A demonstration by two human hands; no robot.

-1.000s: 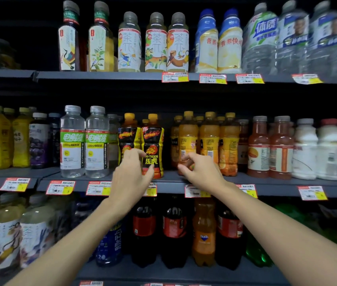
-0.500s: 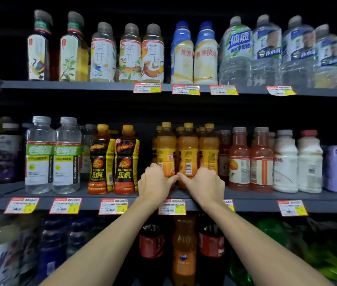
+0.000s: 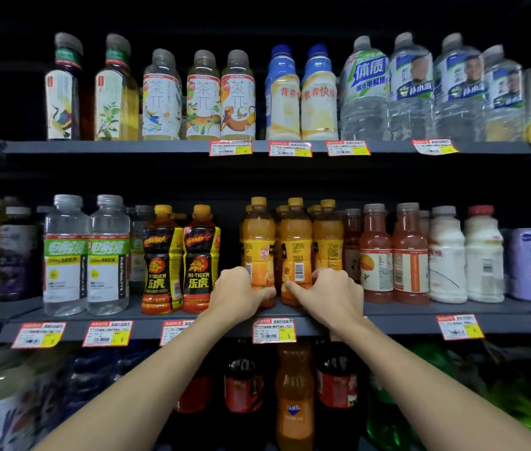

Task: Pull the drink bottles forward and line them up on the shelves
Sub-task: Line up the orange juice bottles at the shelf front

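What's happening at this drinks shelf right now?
A person is tidying a shop's drink display. Both hands are on the middle shelf: the left hand grips the base of one orange juice bottle, the right hand the one beside it. The black and yellow energy drinks to the left already stand at the front edge.

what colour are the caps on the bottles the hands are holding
Yellow caps on the orange juice bottles, clearest in the head view.

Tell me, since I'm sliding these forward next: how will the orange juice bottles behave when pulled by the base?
The juice bottle looks full, so probably heavy. Tall and narrow, it may tip if jerked. Neighbours crowd close, so the left hand might nudge them.
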